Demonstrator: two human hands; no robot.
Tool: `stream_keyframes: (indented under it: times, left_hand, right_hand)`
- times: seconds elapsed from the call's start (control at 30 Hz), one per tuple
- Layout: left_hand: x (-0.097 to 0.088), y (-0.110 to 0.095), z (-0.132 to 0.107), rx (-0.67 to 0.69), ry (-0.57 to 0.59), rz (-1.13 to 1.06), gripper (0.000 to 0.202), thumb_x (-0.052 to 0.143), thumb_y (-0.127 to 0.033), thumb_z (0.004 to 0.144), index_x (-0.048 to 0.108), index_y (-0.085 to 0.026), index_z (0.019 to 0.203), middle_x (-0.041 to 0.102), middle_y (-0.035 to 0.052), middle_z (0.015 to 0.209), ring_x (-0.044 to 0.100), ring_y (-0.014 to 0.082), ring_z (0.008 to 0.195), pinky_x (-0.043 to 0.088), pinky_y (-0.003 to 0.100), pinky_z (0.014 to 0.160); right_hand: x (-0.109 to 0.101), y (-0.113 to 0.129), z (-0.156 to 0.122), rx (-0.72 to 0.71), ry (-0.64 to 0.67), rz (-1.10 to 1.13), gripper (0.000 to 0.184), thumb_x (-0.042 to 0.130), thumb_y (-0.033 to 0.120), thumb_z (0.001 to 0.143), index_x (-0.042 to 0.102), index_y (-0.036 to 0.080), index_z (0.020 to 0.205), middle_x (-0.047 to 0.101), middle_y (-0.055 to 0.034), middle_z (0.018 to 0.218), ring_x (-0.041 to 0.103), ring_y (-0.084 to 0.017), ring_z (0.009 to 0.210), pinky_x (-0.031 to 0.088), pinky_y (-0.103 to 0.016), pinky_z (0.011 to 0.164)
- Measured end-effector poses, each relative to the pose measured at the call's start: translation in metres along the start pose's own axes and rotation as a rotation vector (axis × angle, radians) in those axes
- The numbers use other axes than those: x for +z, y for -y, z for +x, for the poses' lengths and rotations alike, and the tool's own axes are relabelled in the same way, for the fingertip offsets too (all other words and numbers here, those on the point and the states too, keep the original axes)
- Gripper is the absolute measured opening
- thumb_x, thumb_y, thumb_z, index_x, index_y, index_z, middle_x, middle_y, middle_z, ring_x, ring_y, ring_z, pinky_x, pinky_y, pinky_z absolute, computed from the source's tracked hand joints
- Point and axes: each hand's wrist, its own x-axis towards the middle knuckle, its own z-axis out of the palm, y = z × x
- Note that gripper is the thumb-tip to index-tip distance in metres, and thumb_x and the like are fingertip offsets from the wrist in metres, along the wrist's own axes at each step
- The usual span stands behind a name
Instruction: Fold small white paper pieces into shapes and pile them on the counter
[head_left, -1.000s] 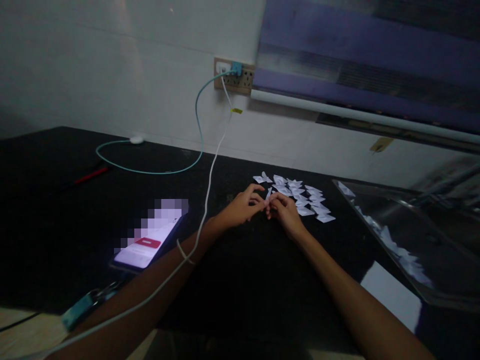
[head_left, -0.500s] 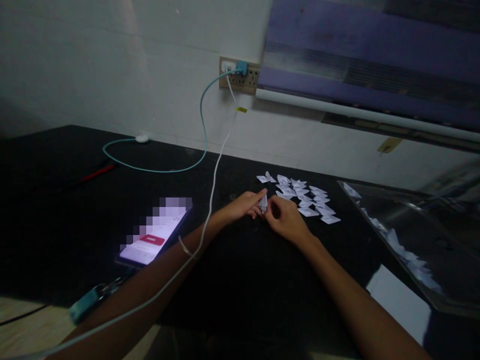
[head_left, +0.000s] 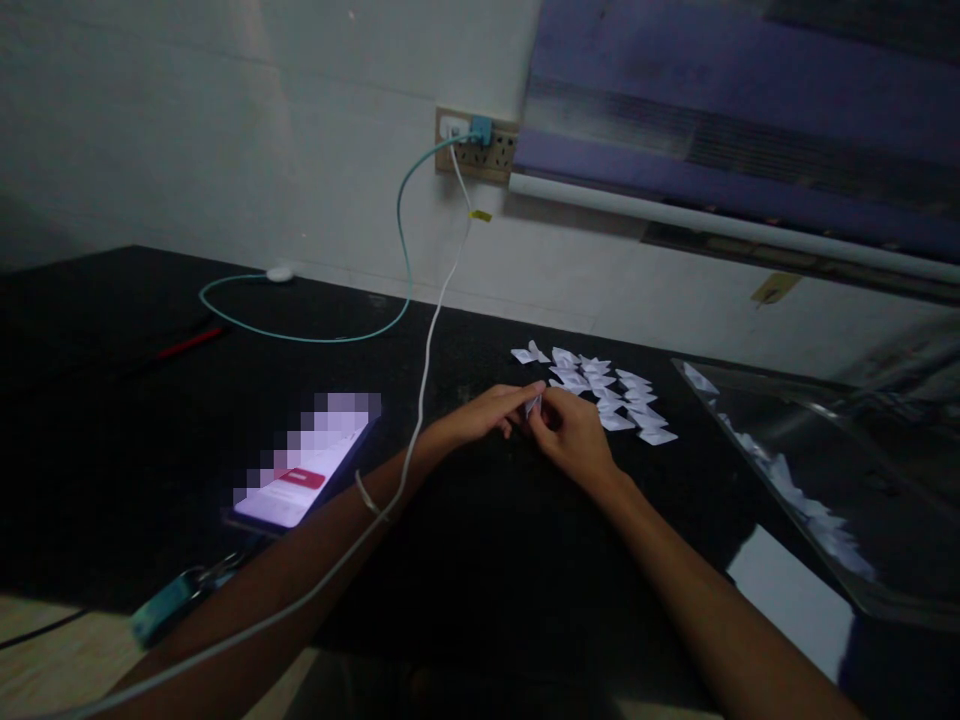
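Note:
A small folded piece of white paper (head_left: 533, 404) is pinched between my two hands, above the black countertop. My left hand (head_left: 504, 408) grips it from the left, with the thumb along its top. On the other side my right hand (head_left: 571, 428) holds it with curled fingers, which cover most of it. Just beyond my hands lie several folded white paper boats (head_left: 600, 384), grouped in rows. One more paper boat (head_left: 529, 353) sits at the far left of that group.
A lit phone (head_left: 300, 480) and keys with a teal fob (head_left: 169, 603) lie left. A white cable (head_left: 424, 380) crosses my left forearm. White paper sheets (head_left: 793, 600) lie right, beside a metal sink (head_left: 862, 470) that mirrors the boats. A teal cable (head_left: 300, 337) loops behind.
My hands have closed in on the folded paper. Fingers now cover more of it, and my left thumb reaches further right over it. The boats on the counter stay put.

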Motion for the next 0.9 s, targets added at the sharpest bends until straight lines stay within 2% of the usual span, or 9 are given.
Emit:
stream_keyframes:
  times: [0.13, 0.3, 0.43, 0.57, 0.7, 0.9]
  left_hand:
    - [-0.004, 0.003, 0.003, -0.049, 0.042, -0.083, 0.049, 0.058, -0.058, 0.094, 0.071, -0.012, 0.089, 0.073, 0.0079, 0.084, 0.068, 0.0119, 0.071, 0.041, 0.019, 0.054]
    - [-0.012, 0.01, 0.005, -0.013, 0.103, -0.157, 0.031, 0.078, -0.041, 0.079, 0.073, -0.013, 0.089, 0.072, 0.0056, 0.088, 0.071, 0.0148, 0.081, 0.043, 0.019, 0.056]
    - [-0.012, 0.01, 0.005, -0.013, 0.106, -0.136, 0.028, 0.08, -0.034, 0.072, 0.074, -0.012, 0.088, 0.072, 0.0051, 0.085, 0.068, 0.0126, 0.074, 0.041, 0.018, 0.054]
    - [-0.013, 0.009, 0.006, -0.046, 0.103, -0.132, 0.027, 0.08, -0.029, 0.07, 0.073, -0.01, 0.087, 0.073, 0.0067, 0.079, 0.068, 0.0135, 0.068, 0.038, 0.02, 0.051]
    - [-0.016, 0.007, 0.004, -0.051, 0.03, -0.158, 0.019, 0.076, -0.017, 0.07, 0.071, -0.009, 0.087, 0.074, 0.0063, 0.078, 0.069, 0.0129, 0.07, 0.04, 0.021, 0.055]
    - [-0.014, 0.008, 0.005, -0.025, 0.055, 0.046, 0.006, 0.073, -0.012, 0.077, 0.069, -0.012, 0.081, 0.072, 0.0014, 0.072, 0.064, 0.0099, 0.063, 0.041, 0.021, 0.055]
  right_hand:
    - [0.0, -0.001, 0.0, -0.013, -0.059, -0.067, 0.022, 0.052, 0.025, 0.096, 0.051, 0.021, 0.074, 0.054, -0.0018, 0.07, 0.049, -0.016, 0.064, 0.033, -0.03, 0.063]
    - [-0.002, -0.002, 0.0, 0.064, -0.047, -0.069, 0.01, 0.057, 0.022, 0.089, 0.057, 0.02, 0.079, 0.057, -0.0021, 0.072, 0.052, -0.017, 0.066, 0.033, -0.03, 0.063]
    - [-0.001, -0.004, 0.0, 0.126, -0.019, -0.025, 0.005, 0.062, 0.023, 0.085, 0.059, 0.02, 0.082, 0.057, -0.0007, 0.071, 0.052, -0.017, 0.065, 0.033, -0.03, 0.062]
    - [0.002, -0.007, 0.001, 0.183, -0.004, 0.172, 0.002, 0.062, 0.022, 0.084, 0.062, 0.02, 0.085, 0.056, 0.0011, 0.068, 0.052, -0.016, 0.064, 0.035, -0.029, 0.062]
    - [0.004, -0.013, 0.004, 0.225, 0.043, 0.436, 0.014, 0.055, 0.026, 0.09, 0.066, 0.019, 0.095, 0.063, -0.0011, 0.077, 0.057, -0.016, 0.069, 0.042, -0.029, 0.065]
    - [0.008, -0.019, 0.008, 0.28, 0.042, 0.579, 0.016, 0.065, 0.034, 0.085, 0.066, 0.019, 0.08, 0.062, -0.0005, 0.071, 0.056, -0.016, 0.066, 0.044, -0.029, 0.063]
